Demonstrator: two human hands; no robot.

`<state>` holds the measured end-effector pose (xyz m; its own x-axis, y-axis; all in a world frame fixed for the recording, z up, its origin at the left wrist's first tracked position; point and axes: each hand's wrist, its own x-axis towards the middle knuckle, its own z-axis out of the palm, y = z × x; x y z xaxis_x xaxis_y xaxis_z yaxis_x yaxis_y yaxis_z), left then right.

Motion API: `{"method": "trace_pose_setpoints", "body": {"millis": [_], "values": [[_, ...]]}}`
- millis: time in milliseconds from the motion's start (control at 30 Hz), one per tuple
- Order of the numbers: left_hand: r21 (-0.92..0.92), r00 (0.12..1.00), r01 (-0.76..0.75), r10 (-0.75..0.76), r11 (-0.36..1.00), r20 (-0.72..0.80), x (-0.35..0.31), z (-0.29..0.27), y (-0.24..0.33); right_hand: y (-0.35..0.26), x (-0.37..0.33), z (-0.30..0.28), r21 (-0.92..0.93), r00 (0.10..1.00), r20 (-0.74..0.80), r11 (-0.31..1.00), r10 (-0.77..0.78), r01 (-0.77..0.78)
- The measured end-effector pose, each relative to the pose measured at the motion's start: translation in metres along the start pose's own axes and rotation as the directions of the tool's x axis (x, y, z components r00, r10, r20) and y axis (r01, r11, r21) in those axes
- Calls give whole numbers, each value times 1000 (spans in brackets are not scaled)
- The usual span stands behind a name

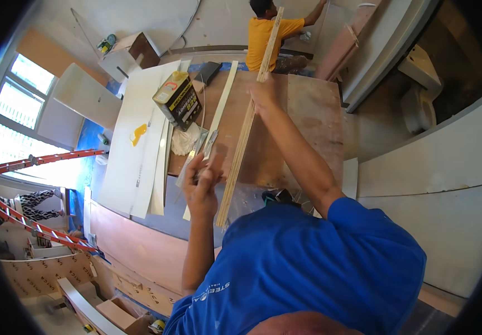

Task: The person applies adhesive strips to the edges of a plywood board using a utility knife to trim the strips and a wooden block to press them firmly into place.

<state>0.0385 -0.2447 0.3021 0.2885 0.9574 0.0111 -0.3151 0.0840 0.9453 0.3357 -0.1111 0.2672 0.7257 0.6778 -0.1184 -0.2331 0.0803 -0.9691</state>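
Observation:
A long, narrow plywood strip (241, 148) stands out at a slant over the brown board on the worktable (313, 123). My right hand (264, 95) is wrapped round its upper part. Lower down, my left hand (200, 190) is just left of the strip, its fingers curled about a small brownish piece blurred by motion. Beside that hand lie a metal-bladed tool (210, 144) and a crumpled white cloth (186, 139). A long pale edging strip (224, 100) runs along the board to the left of the plywood.
A square dark metal can (178, 100) and a black box (208, 72) stand on the table. White sheets (132, 162) with a yellow piece (138, 134) lie at left. A red ladder (45, 162) stands beyond. Another person in yellow (266, 42) crouches at the far wall.

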Motion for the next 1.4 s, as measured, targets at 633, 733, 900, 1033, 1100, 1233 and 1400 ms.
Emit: {"method": "trace_pose_setpoints", "body": {"millis": [633,733,900,1033,1100,1233,1400], "values": [[895,983,-86,182,437,6,115,-103,-243,0,1,-27,-59,982,163,993,-95,106],[907,997,-54,74,417,25,112,-102,-254,6,5,-29,-70,984,161,993,-82,94],[956,991,-133,36,260,128,86,-83,-213,14,17,-31,-206,969,-18,949,-248,239],[752,880,247,-466,611,90,26,-146,-178,14,2,-13,-136,980,-33,972,-199,192],[188,846,435,-471,881,251,-29,-207,-191,13,3,15,-112,979,-43,975,-198,192],[349,819,311,-436,884,372,-84,-195,-125,11,7,21,-179,960,-128,957,-251,226],[833,847,276,-531,479,24,-94,-127,-72,-13,-9,42,-118,996,-59,992,-60,53]]}}
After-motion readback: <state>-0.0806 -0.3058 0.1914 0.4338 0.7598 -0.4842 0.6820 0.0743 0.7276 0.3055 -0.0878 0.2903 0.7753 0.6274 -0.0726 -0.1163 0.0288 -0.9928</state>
